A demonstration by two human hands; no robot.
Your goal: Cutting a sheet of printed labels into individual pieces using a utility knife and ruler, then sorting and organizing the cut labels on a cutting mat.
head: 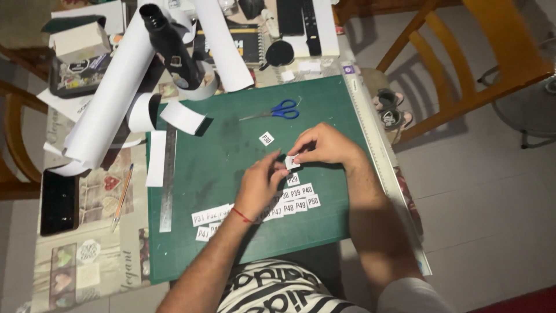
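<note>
Both my hands meet over a dark green cutting mat (pixel 220 156). My left hand (pixel 258 184) and my right hand (pixel 324 146) pinch one small white paper label (pixel 291 162) between their fingertips. Just below it lies another small label (pixel 293 179). Under my left wrist sits a sheet of several printed labels in rows (pixel 289 200), partly hidden by the hand. A single cut label (pixel 266 138) lies apart on the mat above my hands.
Blue-handled scissors (pixel 278 110) lie at the mat's top. A steel ruler (pixel 168 179) runs along its left edge, a long ruler (pixel 382 162) along its right. White paper rolls (pixel 116 87), a black tube (pixel 171 46), a phone (pixel 59 200) and a pencil (pixel 122 197) lie left. A wooden chair (pixel 463 64) stands right.
</note>
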